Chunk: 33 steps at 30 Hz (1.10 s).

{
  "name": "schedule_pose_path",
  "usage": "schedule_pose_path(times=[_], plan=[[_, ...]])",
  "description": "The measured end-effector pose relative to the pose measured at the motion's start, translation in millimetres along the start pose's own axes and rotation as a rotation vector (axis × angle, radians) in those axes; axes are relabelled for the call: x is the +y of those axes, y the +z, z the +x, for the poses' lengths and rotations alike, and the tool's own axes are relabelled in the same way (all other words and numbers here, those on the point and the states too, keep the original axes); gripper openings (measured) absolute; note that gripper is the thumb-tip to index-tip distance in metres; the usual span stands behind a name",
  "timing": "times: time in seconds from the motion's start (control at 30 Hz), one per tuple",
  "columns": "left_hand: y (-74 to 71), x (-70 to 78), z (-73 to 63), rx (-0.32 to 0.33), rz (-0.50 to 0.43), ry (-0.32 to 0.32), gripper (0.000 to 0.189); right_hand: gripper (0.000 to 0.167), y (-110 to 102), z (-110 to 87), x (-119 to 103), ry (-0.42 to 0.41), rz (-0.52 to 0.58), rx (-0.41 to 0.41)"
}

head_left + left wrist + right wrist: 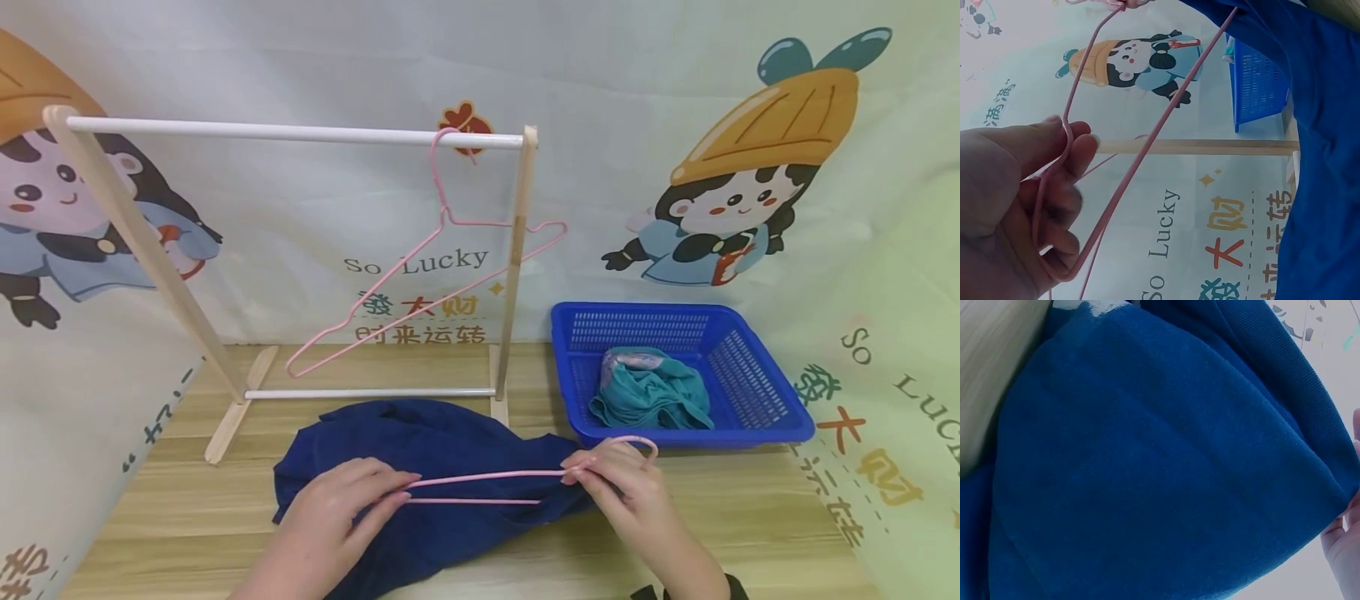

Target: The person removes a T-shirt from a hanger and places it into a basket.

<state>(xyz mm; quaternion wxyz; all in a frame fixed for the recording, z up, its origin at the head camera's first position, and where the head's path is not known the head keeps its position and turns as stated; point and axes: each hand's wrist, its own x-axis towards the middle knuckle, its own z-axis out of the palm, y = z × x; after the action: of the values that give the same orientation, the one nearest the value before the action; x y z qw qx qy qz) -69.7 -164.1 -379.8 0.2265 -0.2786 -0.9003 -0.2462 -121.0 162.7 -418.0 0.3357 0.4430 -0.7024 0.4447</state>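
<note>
My left hand (345, 508) holds one end of a pink clothes hanger (487, 476), its fingers curled round the wire in the left wrist view. At the base of the hook, my right hand (630, 487) pinches the hanger, with the hook rising above the fingers. A dark blue garment (435, 542) lies crumpled on the table beneath. Its right part reaches up to my right hand, and the hanger's far end is hidden by the cloth. In the right wrist view, fingers (1338, 540) hold the garment's edge beside a ribbed band (1291, 369).
Behind the garment stands a wooden rack with a white top rail (285, 132). A second pink hanger (443, 212) hangs near the rail's right end. To the right, a blue plastic basket (675, 437) contains a bunched teal cloth (652, 392). Printed sheeting (570, 83) encloses the table.
</note>
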Motion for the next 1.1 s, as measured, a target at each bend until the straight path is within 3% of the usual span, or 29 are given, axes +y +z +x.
schedule_pose_path(times=[0.33,0.4,0.6,0.73,0.93,1.1], plan=[[7.6,-3.9,-2.0,0.076,0.037,0.01,0.009,0.013,0.3,1.1,1.0,0.002,0.004,-0.017],[8.6,-5.8,-2.7,0.1,0.031,0.014,0.009,0.011,0.0,0.2,1.1,0.032,-0.002,-0.036],[10.4,-10.7,-3.7,0.155,0.032,-0.006,0.009,0.03,-3.1,-4.0,1.0,0.162,-0.062,-0.116],[10.6,-13.5,-4.8,0.178,0.022,-0.018,0.011,0.036,-4.9,-7.7,3.7,0.205,-0.097,-0.141],[9.1,-16.8,-7.1,0.244,-0.042,-0.021,0.015,0.036,-7.7,-11.7,7.7,0.282,-0.102,-0.107],[6.0,-22.6,-9.8,0.306,-0.086,-0.011,0.018,0.034,-9.6,-13.1,11.4,0.246,-0.069,-0.056]])
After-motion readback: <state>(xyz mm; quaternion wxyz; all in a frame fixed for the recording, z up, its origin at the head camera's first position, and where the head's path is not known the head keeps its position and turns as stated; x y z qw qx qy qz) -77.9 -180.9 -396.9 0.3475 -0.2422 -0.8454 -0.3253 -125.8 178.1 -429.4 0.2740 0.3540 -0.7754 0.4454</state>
